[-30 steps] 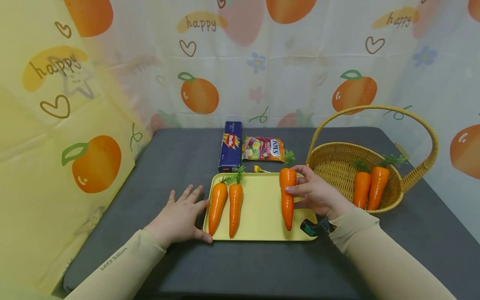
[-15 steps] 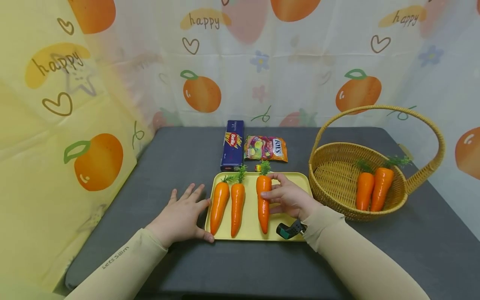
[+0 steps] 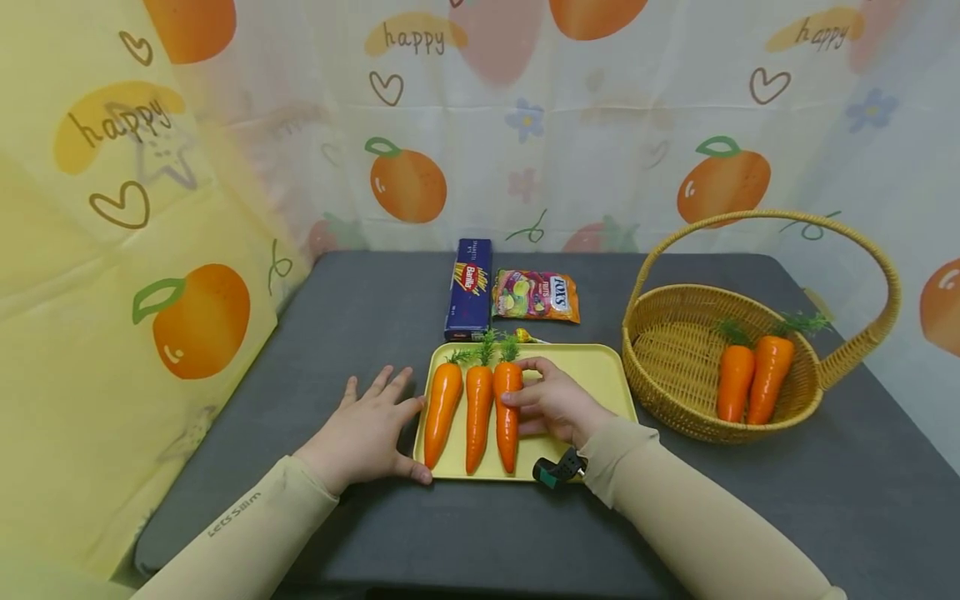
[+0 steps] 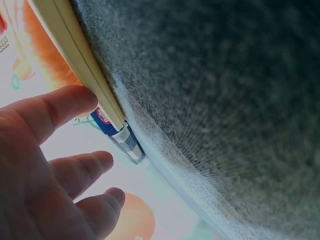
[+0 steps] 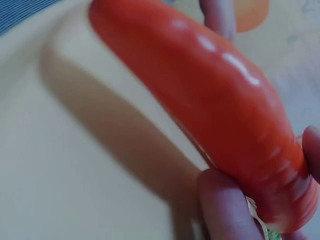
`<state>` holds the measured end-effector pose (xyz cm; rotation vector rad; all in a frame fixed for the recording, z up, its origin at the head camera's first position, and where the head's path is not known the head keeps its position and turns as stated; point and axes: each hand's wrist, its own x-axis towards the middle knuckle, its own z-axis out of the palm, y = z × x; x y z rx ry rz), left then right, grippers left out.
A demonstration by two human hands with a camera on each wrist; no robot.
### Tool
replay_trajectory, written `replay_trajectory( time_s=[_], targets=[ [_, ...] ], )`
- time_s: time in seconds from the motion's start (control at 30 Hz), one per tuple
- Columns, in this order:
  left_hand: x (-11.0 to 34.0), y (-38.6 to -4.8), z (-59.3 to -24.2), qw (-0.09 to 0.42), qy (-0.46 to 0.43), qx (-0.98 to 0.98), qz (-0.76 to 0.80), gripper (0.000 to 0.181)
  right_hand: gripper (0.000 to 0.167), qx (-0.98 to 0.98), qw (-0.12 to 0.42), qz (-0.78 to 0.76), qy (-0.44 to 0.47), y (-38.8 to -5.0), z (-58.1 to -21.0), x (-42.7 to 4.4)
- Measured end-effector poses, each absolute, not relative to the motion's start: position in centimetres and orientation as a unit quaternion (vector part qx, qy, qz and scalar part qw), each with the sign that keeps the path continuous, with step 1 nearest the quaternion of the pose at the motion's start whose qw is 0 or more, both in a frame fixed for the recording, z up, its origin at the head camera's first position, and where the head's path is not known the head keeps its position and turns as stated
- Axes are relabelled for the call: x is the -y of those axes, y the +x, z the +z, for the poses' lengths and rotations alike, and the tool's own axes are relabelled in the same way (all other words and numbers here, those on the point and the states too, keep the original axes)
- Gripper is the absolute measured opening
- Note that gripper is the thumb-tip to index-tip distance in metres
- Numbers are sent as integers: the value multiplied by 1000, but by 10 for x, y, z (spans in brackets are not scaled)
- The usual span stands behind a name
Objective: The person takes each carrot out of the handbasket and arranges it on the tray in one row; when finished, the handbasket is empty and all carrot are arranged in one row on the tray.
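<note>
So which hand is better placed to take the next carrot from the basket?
Probably the right hand: the basket stands on that side of the tray, though it must first release the carrot it holds. The left hand is at the tray's opposite edge.

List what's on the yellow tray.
The left carrot and middle carrot lie on the yellow tray; the right hand holds a third carrot over it. The surface directly under the first two is covered.

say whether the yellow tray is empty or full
Neither: two carrots lie on the tray, the right hand holds a third beside them, with bare surface farther right.
</note>
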<state>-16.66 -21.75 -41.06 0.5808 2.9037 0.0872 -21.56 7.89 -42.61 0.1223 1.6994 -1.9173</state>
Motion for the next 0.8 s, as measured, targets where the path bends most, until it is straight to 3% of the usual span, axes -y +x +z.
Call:
replay_trajectory(
  time_s=[0.3, 0.8],
  targets=[
    [217, -168, -410, 83, 201, -976, 22, 124, 66, -705, 261, -656, 65, -212, -421, -71],
    [216, -167, -410, 90, 195, -976, 28, 123, 72, -752, 280, -592, 73, -211, -412, -81]
  ],
)
